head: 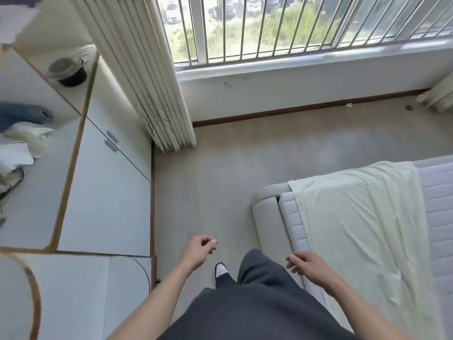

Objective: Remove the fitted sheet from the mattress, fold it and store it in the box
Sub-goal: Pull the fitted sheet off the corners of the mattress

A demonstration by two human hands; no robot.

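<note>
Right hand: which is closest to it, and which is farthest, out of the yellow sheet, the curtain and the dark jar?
From the right hand in the head view:
1. Yellow sheet, on the mattress just beside the hand, to its right.
2. Curtain, ahead and to the left, by the window.
3. Dark jar, far left, on the shelf.

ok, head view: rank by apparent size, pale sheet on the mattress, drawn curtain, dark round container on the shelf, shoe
1. Sheet, largest.
2. Curtain; it sits farther from the camera, so its true size against the sheet is unsure.
3. Dark round container.
4. Shoe, smallest, partly hidden by the trouser leg.
</note>
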